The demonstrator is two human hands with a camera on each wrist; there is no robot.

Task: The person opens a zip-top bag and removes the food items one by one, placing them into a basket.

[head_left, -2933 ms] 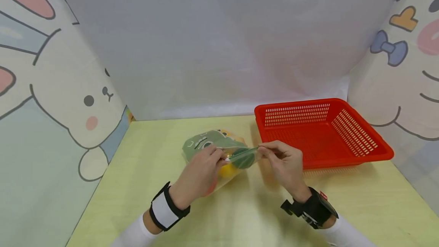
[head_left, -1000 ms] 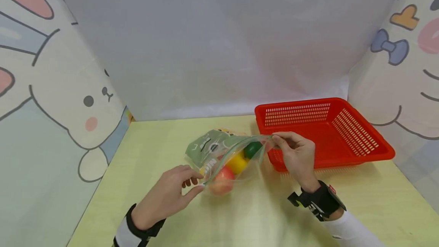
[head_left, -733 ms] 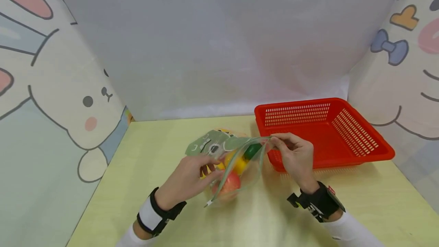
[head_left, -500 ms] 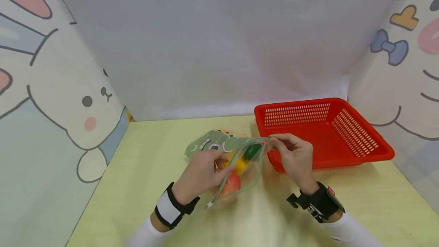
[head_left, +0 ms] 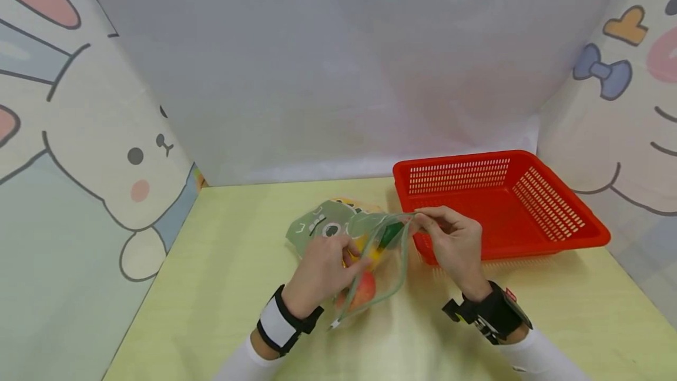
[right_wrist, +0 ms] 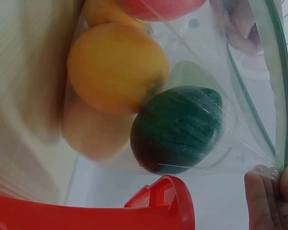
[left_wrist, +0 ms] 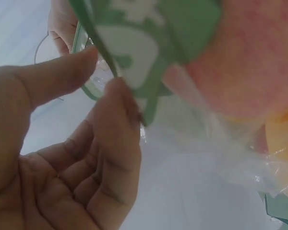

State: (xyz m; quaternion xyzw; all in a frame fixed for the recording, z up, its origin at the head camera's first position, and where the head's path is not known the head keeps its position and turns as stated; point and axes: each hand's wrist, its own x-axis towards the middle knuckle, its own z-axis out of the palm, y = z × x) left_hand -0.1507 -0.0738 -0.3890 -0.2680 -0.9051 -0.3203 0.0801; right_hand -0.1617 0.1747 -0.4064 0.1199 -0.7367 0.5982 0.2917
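A clear zip bag with a green cartoon-face print leans on the table, its mouth gaping toward me. Through the film show a red, apple-like fruit, a rounded orange-yellow fruit and a dark green, striped oval one. My right hand pinches the right end of the green zip strip between thumb and fingertips. At the near-left side of the mouth is my left hand, its index fingertip at the strip and the thumb apart from it, a gap showing between them in the left wrist view.
A red perforated plastic basket stands at the right, close beside the bag and behind my right hand. Pale yellow tabletop surrounds the bag. A plain backdrop and cartoon-printed side panels close in the table.
The bag's mouth has gone from drawn flat to wide open. My left hand swung out left, then came back right to the strip; the right hand moved slightly right and kept its pinch.
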